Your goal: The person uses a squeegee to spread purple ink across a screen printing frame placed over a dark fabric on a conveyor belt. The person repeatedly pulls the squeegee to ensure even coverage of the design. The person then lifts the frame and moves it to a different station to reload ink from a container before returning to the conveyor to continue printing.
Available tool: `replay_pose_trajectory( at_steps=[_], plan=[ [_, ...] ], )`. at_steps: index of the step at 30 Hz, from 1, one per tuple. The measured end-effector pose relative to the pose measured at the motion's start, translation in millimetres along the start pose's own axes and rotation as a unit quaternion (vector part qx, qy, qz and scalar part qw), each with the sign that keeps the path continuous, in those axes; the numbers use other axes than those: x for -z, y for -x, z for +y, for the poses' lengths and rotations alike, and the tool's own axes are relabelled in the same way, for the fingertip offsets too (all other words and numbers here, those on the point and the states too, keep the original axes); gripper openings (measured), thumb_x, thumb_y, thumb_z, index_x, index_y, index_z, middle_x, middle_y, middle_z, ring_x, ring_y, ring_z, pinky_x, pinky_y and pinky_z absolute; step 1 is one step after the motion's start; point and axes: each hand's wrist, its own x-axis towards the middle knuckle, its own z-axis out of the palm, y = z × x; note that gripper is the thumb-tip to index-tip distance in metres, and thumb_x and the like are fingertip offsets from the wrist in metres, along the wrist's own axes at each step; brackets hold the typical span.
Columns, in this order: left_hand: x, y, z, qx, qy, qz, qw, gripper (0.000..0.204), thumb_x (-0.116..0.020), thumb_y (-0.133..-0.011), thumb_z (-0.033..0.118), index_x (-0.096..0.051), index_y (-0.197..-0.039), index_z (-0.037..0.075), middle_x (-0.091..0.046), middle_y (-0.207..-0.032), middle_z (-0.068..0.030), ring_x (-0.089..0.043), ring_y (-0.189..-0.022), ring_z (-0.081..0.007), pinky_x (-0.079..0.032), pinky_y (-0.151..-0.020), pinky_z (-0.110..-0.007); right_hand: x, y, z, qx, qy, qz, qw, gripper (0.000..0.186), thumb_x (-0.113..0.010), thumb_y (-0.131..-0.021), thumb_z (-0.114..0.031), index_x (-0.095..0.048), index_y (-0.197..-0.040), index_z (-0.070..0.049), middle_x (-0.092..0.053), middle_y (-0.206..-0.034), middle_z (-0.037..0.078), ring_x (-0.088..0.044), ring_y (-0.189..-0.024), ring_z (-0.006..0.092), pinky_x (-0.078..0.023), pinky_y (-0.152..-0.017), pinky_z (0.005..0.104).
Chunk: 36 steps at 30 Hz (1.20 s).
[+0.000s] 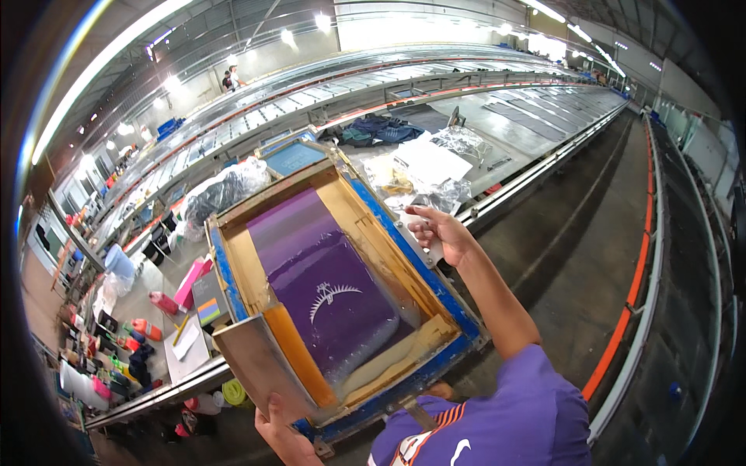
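A screen-printing frame (458, 332) with blue-painted sides, taped inner edges and a purple middle bearing a pale spiky design lies tilted before me. My left hand (280, 431) grips a metal squeegee (252, 361) with an orange blade, which stands over the frame's lower left corner. Beside the frame's upper right edge is my right hand (439, 233), its fingers curled around something small and pale that I cannot make out. My purple sleeve shows at lower right.
Left is a worktable (155, 272) crowded with bottles, tubs, cards and bagged material. Behind the frame lie dark cloths (377, 132) and plastic sheets (431, 167) on a long printing table (544, 109). An aisle (567, 225) runs along the right. Two people (233, 79) stand far back.
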Motion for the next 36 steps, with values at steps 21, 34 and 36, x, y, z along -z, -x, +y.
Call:
replay_pose_trajectory(
  at_steps=[21, 34, 36],
  plan=[
    [351.4, -109.3, 27.6, -0.078, 0.112, 0.231, 0.963, 0.049, -0.083, -0.086, 0.021, -0.067, -0.125, -0.003, -0.063, -0.13, -0.0103, -0.06, -0.116, -0.0157, -0.048, -0.098, -0.032, -412.1, -163.7, 334.9, -0.097, 0.134, -0.215, 0.962, 0.038, -0.06, -0.102, -0.032, -0.058, -0.134, -0.013, -0.06, -0.085, 0.002, -0.042, -0.059, 0.007, -0.036, -0.054, 0.0242],
    [647.3, -115.1, 113.8, -0.113, 0.177, 0.443, 0.872, 0.054, -0.082, -0.087, 0.033, -0.066, -0.123, -0.004, -0.071, -0.104, -0.0086, -0.065, -0.096, -0.0136, -0.05, -0.088, -0.028, -841.5, -99.5, 617.6, -0.219, 0.134, -0.465, 0.848, 0.034, -0.063, -0.1, -0.029, -0.058, -0.128, -0.01, -0.059, -0.08, 0.001, -0.049, -0.058, 0.0058, -0.039, -0.05, 0.0233],
    [700.5, -124.1, 132.5, -0.117, 0.159, 0.444, 0.874, 0.055, -0.082, -0.087, 0.033, -0.066, -0.124, -0.003, -0.07, -0.106, -0.0088, -0.064, -0.096, -0.013, -0.049, -0.087, -0.028, -876.2, -83.2, 648.3, -0.216, 0.131, -0.419, 0.872, 0.033, -0.064, -0.099, -0.028, -0.058, -0.126, -0.011, -0.058, -0.078, 0.001, -0.046, -0.057, 0.005, -0.037, -0.05, 0.0226]
  ],
)
